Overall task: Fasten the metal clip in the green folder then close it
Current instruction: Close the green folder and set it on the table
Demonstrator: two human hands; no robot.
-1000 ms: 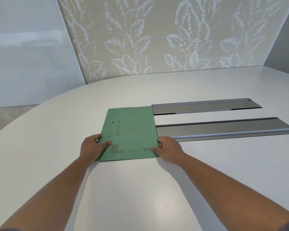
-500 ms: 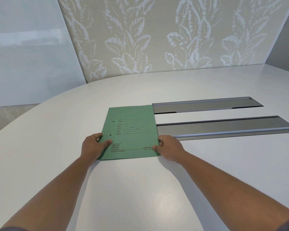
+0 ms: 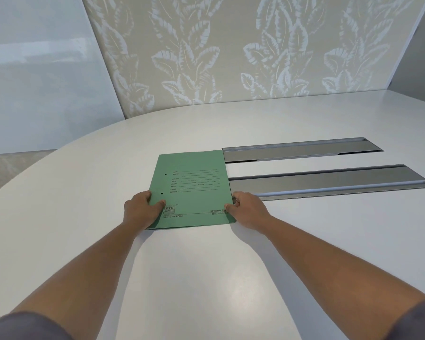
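Observation:
A green folder (image 3: 194, 190) lies closed and flat on the white table (image 3: 84, 217), its printed cover facing up with two punch holes near the left edge. My left hand (image 3: 142, 211) grips the folder's near left corner, thumb on top of the cover. My right hand (image 3: 248, 209) holds the near right edge, thumb on the cover and fingers curled at the edge. The metal clip is hidden inside the folder.
Two long grey metal cable-tray lids (image 3: 329, 182) are set into the table right of the folder, the nearer one touching its right edge. A leaf-patterned wall panel (image 3: 231, 57) rises behind the table. The table's curved edge runs at the left.
The folder and both hands have hardly moved; the view shifted slightly. My right hand's fingers curl a little more at the folder's edge.

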